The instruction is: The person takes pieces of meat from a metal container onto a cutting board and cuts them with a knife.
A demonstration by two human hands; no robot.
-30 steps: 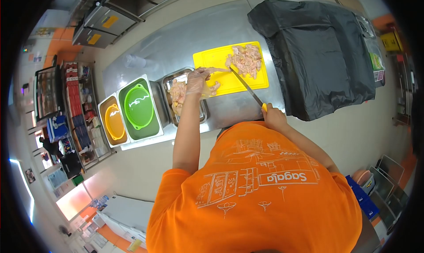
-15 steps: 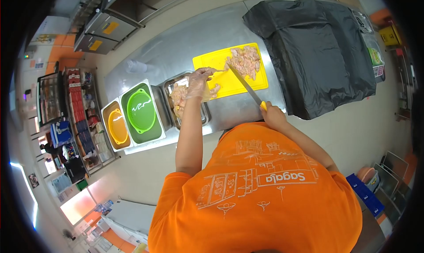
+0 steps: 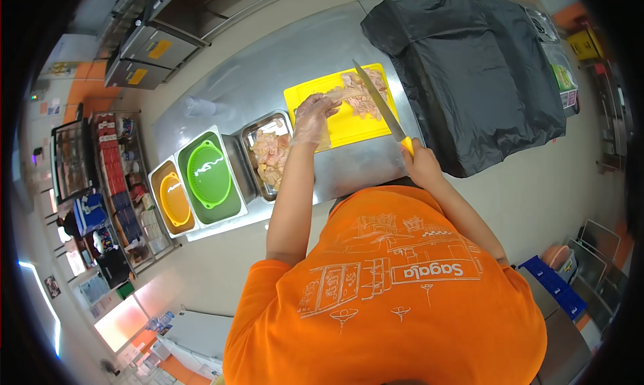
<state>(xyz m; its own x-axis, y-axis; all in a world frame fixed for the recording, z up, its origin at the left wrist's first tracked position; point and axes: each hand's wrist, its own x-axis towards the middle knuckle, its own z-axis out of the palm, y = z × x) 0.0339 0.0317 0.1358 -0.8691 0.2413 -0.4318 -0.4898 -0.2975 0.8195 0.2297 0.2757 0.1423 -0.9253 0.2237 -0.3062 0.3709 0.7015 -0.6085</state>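
Note:
On the steel table lies a yellow cutting board (image 3: 342,133) with a heap of cut raw meat (image 3: 365,104) on its right part. My left hand (image 3: 315,120), in a clear plastic glove, is closed at the board's left side, its fingers pressed on a piece of meat (image 3: 335,95). My right hand (image 3: 421,162) grips the yellow handle of a long knife (image 3: 381,103), whose blade extends over the heap. Left of the board, a steel tray (image 3: 252,135) holds larger pieces of raw meat (image 3: 270,155).
Two deep pans stand left of the tray, one with a green basket (image 3: 209,175), one with a yellow basket (image 3: 176,198). A clear plastic container (image 3: 199,107) lies behind them. Black plastic sheeting (image 3: 479,76) covers something on the right.
The knife has lifted and swung, its tip now farther back over the meat heap. My left hand has shifted slightly right and back, and the view has moved a little.

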